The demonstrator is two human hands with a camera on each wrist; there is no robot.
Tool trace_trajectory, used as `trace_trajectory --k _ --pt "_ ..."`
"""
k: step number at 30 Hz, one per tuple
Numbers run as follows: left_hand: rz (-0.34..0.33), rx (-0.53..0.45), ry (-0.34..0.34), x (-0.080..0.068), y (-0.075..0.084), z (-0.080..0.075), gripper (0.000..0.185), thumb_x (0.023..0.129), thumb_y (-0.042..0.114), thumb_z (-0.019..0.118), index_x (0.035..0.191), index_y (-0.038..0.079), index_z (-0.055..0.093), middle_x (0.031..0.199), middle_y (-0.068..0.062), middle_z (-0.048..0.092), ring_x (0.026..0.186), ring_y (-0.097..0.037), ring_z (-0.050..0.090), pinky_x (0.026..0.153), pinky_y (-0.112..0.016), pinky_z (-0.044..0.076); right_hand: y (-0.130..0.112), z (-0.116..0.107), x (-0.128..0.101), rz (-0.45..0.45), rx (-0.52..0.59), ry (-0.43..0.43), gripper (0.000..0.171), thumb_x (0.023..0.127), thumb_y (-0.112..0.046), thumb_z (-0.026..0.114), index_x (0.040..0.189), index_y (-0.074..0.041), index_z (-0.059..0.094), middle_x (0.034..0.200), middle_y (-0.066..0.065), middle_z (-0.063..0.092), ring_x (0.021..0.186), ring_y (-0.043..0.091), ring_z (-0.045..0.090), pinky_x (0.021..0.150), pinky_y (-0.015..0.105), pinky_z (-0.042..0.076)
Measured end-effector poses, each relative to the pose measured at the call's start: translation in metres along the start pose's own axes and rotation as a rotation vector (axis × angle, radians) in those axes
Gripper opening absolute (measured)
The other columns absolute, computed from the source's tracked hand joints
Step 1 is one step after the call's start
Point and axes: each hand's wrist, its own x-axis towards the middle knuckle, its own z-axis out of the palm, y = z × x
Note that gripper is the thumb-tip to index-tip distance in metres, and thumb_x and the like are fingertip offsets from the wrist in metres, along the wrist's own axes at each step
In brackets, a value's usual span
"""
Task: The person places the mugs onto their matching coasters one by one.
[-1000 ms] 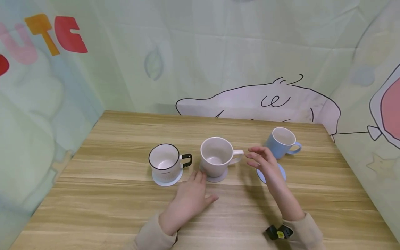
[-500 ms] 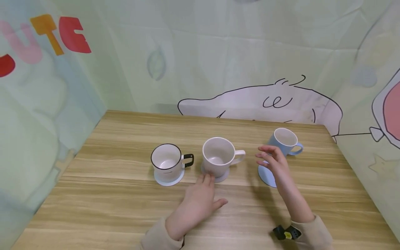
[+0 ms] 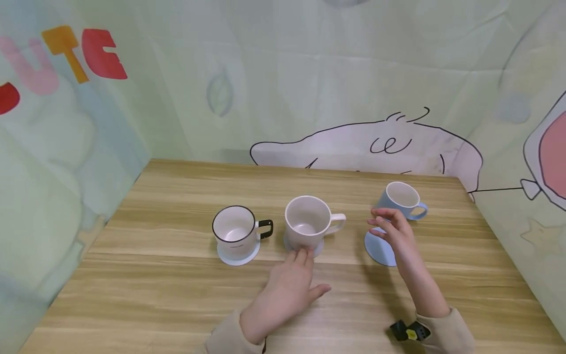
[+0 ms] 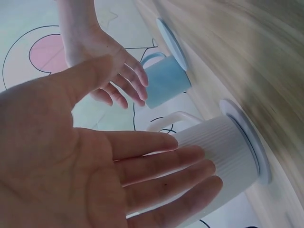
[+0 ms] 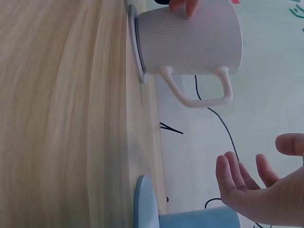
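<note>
Resting low over the wooden table (image 3: 168,295), the left hand (image 3: 287,292) lies flat with its fingers straight, the fingertips (image 3: 302,255) touching the near side of the ribbed cream mug (image 3: 307,221). That mug stands upright on a pale round coaster (image 3: 319,249) just ahead of the left hand, its handle turned toward the right hand. In the left wrist view the palm faces the mug's ribbed wall and the fingers lie against it without curling round.

The right hand (image 3: 395,233) hovers above the table with its fingers loosely spread and gripping nothing. Directly under it lies a bare blue coaster (image 3: 378,250), and just beyond its fingertips stands the blue mug (image 3: 400,199), upright on the table, handle pointing away from the left hand. The right wrist view shows the fingers (image 5: 237,183) slack and apart from the blue mug's wall; no contact is visible.

Off to the outer side of the left hand, a white mug with a black rim and handle (image 3: 236,231) sits on its own light coaster (image 3: 239,255). A printed cartoon backdrop (image 3: 353,98) rises behind the table.
</note>
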Motion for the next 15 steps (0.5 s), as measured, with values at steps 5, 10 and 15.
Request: trace_trajectory --k 5,10,15 --pt "0.02 -0.02 0.011 0.002 0.004 0.001 0.078 0.086 0.058 0.061 0.14 0.003 0.047 0.132 -0.008 0.058 0.114 -0.023 0.059 0.08 -0.04 0.055 0.003 -0.004 0.0 -0.017 0.011 0.0 0.024 0.101 -0.02 0.049 0.117 -0.002 0.045 0.107 -0.015 0.059 0.097 0.002 0.064 0.084 0.021 0.054" --pt "0.054 -0.034 0.033 0.006 0.007 0.003 0.075 0.088 0.056 0.058 0.141 0.004 0.046 0.131 -0.008 0.059 0.113 -0.023 0.06 0.084 -0.038 0.054 0.007 -0.011 -0.002 -0.029 0.009 -0.005 0.021 0.101 -0.021 0.049 0.114 -0.005 0.048 0.107 -0.015 0.061 0.097 0.002 0.064 0.084 0.02 0.054" --pt "0.083 -0.057 0.073 0.01 0.008 0.007 0.07 0.089 0.053 0.059 0.14 0.006 0.048 0.127 -0.007 0.061 0.11 -0.022 0.061 0.08 -0.035 0.054 0.011 -0.017 -0.003 -0.033 0.026 0.001 0.017 0.101 -0.021 0.049 0.111 -0.008 0.049 0.105 -0.015 0.062 0.095 0.002 0.065 0.084 0.02 0.054"
